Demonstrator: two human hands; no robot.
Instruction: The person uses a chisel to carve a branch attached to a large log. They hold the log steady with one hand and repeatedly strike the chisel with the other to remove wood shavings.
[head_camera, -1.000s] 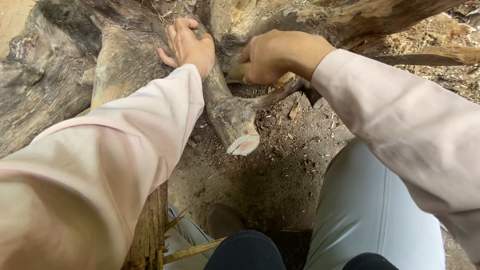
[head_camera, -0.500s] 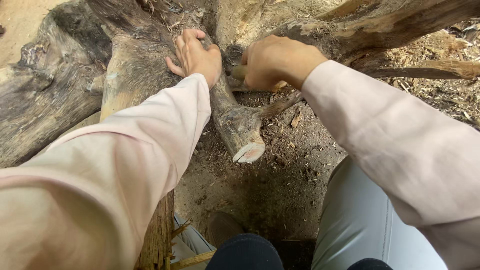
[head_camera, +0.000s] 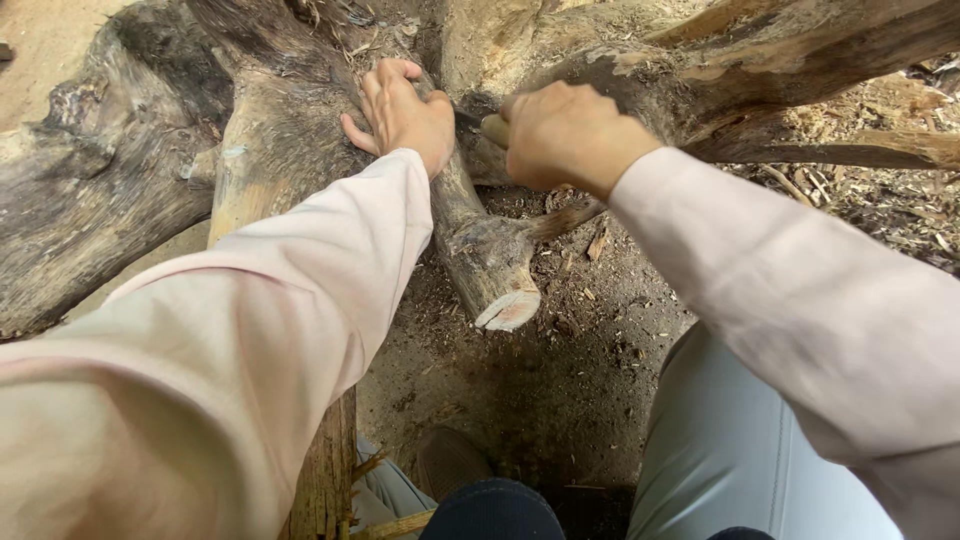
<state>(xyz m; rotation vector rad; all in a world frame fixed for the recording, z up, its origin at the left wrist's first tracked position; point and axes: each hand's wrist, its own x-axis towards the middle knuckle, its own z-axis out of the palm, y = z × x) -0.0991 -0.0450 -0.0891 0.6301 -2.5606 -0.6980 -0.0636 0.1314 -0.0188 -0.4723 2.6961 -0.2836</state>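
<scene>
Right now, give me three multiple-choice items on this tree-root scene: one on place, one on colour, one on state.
1. Where does the left hand rest?
A. on the thick root, above its cut end
B. on the ground
C. on the person's knee

2. What colour are the sleeves?
A. dark blue
B. pale pink
C. bright green

3. In what state is the right hand?
A. flat and open
B. hanging free, touching nothing
C. closed in a fist round a pale handle

Key:
1 A: the palm and fingers lie on the root, up from the pale cut end.
2 B: both arms are covered in pale pink cloth.
3 C: the fingers are curled tight, and a pale handle end sticks out of the fist; the rest of the tool is hidden.
</scene>
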